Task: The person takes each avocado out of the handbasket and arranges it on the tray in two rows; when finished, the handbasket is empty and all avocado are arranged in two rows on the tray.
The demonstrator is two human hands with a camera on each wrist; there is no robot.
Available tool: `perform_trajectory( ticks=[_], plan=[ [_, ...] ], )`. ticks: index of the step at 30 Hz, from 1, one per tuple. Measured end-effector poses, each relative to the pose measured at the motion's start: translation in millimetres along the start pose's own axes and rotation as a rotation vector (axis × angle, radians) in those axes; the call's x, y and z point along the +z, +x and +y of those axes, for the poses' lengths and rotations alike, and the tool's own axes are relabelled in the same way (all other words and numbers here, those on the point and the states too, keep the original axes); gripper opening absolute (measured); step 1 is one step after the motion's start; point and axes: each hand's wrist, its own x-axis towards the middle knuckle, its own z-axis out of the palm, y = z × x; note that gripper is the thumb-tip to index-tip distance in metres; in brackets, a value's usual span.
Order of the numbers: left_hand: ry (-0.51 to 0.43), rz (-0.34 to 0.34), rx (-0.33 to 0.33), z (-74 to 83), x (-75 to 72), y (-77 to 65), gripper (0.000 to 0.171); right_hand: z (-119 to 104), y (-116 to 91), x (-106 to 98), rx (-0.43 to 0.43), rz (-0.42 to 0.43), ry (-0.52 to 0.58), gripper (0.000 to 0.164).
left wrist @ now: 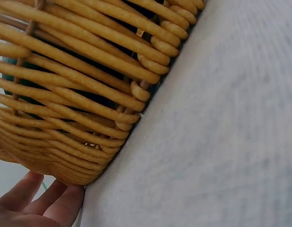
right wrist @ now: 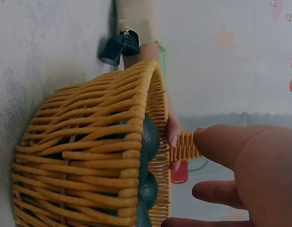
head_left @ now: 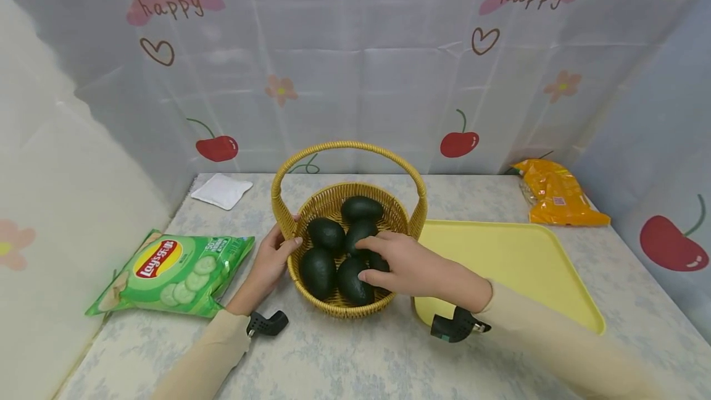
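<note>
A woven wicker basket (head_left: 344, 311) with a tall arched handle stands on the table, holding several dark green avocados (head_left: 318, 273). My left hand (head_left: 273, 261) grips its left side, thumb over the rim near the handle's foot and the fingers against the outer wall. The left wrist view shows those fingertips (left wrist: 65, 208) touching the wickerwork. Over the right part of the basket hovers my right hand (head_left: 408, 261), thumb and fingers spread above the avocados. In the right wrist view this hand (right wrist: 259, 175) has nothing between its fingers. It partly covers the avocados on the right.
Right of the basket lies a yellow tray (head_left: 500, 258), with an orange snack bag (head_left: 558, 196) behind it. A green bag of Lay's chips (head_left: 178, 273) lies on the left, and a white packet (head_left: 222, 191) at the back left. A printed curtain (head_left: 361, 79) closes off the back.
</note>
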Motion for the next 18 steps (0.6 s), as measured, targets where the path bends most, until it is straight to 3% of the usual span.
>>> perform_trajectory(
  ticks=[5, 11, 18],
  plan=[
    [-0.004, 0.027, -0.009, 0.5, 1.4, -0.1, 0.054, -7.0, 9.8, 9.7, 0.003, -0.041, -0.009, 0.048],
    [0.007, 0.049, -0.006, 1.7, 3.2, -1.3, 0.054, -18.2, 20.2, 20.4, 0.098, -0.134, -0.026, 0.049],
    [-0.001, 0.058, 0.015, 0.5, 4.7, -2.4, 0.053, -26.0, 25.3, 25.9, 0.136, -0.15, -0.079, 0.047]
  ],
)
